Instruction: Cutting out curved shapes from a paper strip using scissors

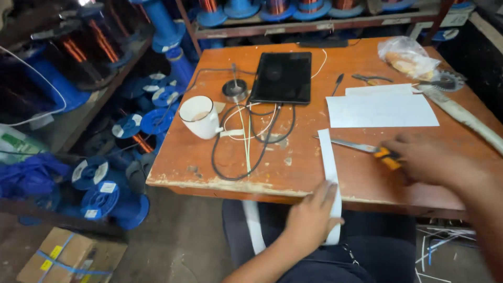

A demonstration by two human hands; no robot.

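Observation:
My left hand (309,217) grips the lower end of a long white paper strip (328,157) that lies across the front edge of the wooden table (209,181). A second strip (253,225) hangs below the table edge over my lap. My right hand (427,157) holds scissors (361,148) with yellow-orange handles. Their blades lie flat on the table and point left, with the tip at the strip's upper part. Behind the scissors lie white paper sheets (381,109).
A white mug (200,116), black and white cables (246,141), a dark tablet (282,77) and a small metal dish (234,90) sit left of centre. A plastic bag (407,56) and pliers (370,79) lie at the back right. Blue wire spools (107,202) crowd the floor and shelves at left.

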